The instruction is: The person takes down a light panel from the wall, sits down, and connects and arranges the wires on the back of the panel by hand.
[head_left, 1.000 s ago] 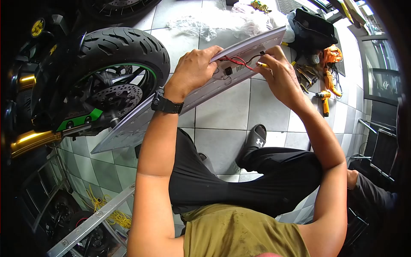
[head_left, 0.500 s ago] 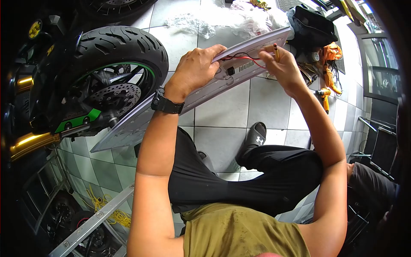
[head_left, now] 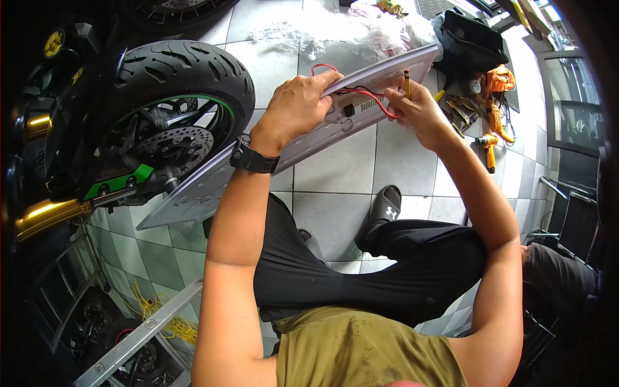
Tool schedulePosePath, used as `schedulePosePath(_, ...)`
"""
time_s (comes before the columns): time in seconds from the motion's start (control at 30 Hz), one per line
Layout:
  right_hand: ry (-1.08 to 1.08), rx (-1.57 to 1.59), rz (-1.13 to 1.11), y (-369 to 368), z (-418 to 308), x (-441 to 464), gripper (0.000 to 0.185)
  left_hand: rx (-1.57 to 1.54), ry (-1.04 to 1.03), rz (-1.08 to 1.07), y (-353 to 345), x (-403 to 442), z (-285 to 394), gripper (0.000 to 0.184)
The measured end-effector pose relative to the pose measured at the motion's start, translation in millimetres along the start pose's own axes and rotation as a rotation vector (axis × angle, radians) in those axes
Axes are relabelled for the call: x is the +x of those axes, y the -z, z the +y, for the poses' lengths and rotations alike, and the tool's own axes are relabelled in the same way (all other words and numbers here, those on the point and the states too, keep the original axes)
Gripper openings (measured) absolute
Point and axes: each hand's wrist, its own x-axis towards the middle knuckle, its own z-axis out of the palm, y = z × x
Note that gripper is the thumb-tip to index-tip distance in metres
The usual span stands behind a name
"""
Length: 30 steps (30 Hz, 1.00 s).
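Observation:
My left hand point(head_left: 295, 108), with a black watch on the wrist, grips the upper edge of a long white panel point(head_left: 308, 143) held tilted in front of me. Black and red wires run along the panel's face beside a small black square part point(head_left: 349, 110). A loop of red wire point(head_left: 324, 66) stands up behind my left fingers. My right hand point(head_left: 422, 115) is closed at the panel's right part, pinching the red wire point(head_left: 379, 104). An upright yellow pencil point(head_left: 407, 84) is also held between its fingers.
A motorcycle wheel point(head_left: 187, 58) stands close at the left, near the panel's lower end. Clear plastic wrapping point(head_left: 380, 29), a black bag point(head_left: 474, 40) and a yellow drill point(head_left: 490, 151) lie on the tiled floor. A metal ladder point(head_left: 138, 332) is at lower left; another person's leg point(head_left: 561, 274) shows at right.
My right hand has shifted slightly left and down with the pencil and wire. The red wire now bends more, and a loop has appeared above my left hand.

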Motion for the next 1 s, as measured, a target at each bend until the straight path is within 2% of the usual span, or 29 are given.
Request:
schedulePosePath(0.03, 0.001, 0.0, 0.0, -0.1, 2.9, 1.0, 0.023, 0.005, -0.002, -0.008, -0.1, 0.0, -0.1, 0.038)
schedulePosePath(0.1, -0.032, 0.364, -0.158, -2.0, 10.1, 2.5, 0.02, -0.021, 0.008, -0.017, 0.0, 0.2, 1.2, 0.039)
schedulePosePath(0.13, -0.032, 0.365, -0.158, -4.2, 10.1, 2.1, 0.02, -0.047, 0.017, -0.026, 0.2, 0.2, 1.7, 0.04)
schedulePosePath(0.2, 0.041, 0.274, -0.229, -10.3, 8.2, -0.7, 0.023, -0.035, 0.013, -0.021, -0.2, 0.1, 1.2, 0.038)
schedulePosePath(0.33, -0.007, 0.132, -0.211, -11.3, 2.1, -5.7, 0.03, -0.034, 0.023, -0.037, 2.9, -0.2, 2.1, 0.039)
schedulePosePath(0.4, 0.129, -0.221, -0.198, -17.6, -4.9, -10.2, 0.039, -0.026, 0.018, -0.033, 2.1, -0.5, 1.2, 0.039)
schedulePosePath(0.43, 0.128, -0.221, -0.198, -17.0, -4.2, -9.3, 0.039, -0.019, 0.015, -0.031, 1.3, -1.1, 1.2, 0.039)
schedulePosePath(0.5, 0.134, -0.419, -0.244, -14.6, -0.6, -4.5, 0.045, -0.025, 0.01, -0.044, 1.5, -1.7, 2.5, 0.039)
schedulePosePath(0.63, 0.134, -0.37, -0.317, -14.4, 8.1, -3.9, 0.048, -0.061, -0.041, -0.006, 4.0, -6.8, 6.9, 0.04)
schedulePosePath(0.7, 0.545, -0.924, -0.018, -8.8, -5.5, -17.5, 0.044, -0.063, -0.052, -0.008, 5.4, -8.2, 7.9, 0.04)
schedulePosePath(0.73, 0.4, -0.908, -0.095, -5.2, -33.8, -25.1, 0.04, -0.067, -0.062, -0.012, 5.2, -9.5, 9.0, 0.04)
schedulePosePath(0.77, 0.518, -0.866, -0.12, 4.3, -40.6, -23.6, 0.035, -0.07, -0.06, -0.01, 5.3, -10.8, 10.4, 0.04)
schedulePosePath(0.83, 0.343, -0.819, -0.174, 11.0, -71.1, -28.0, 0.024, -0.078, -0.066, -0.054, 5.8, -13.1, 13.5, 0.043)
schedulePosePath(0.9, 0.589, -0.805, -0.04, 12.5, -83.1, -20.8, 0.021, -0.076, -0.104, -0.059, 2.0, -14.8, 12.5, 0.045)
schedulePosePath(0.93, 0.786, -0.835, -0.031, 11.5, -85.5, -9.8, 0.02, -0.077, -0.142, -0.066, 0.1, -15.2, 13.5, 0.047)
schedulePosePath(0.97, 0.782, -0.834, -0.022, 8.8, -85.5, 2.6, 0.02, -0.076, -0.149, -0.071, -0.6, -15.6, 15.4, 0.047)
schedulePosePath(1.0, 0.801, -0.984, -0.104, 4.9, -83.0, 15.4, 0.02, -0.064, -0.125, -0.086, -0.9, -17.0, 17.7, 0.047)
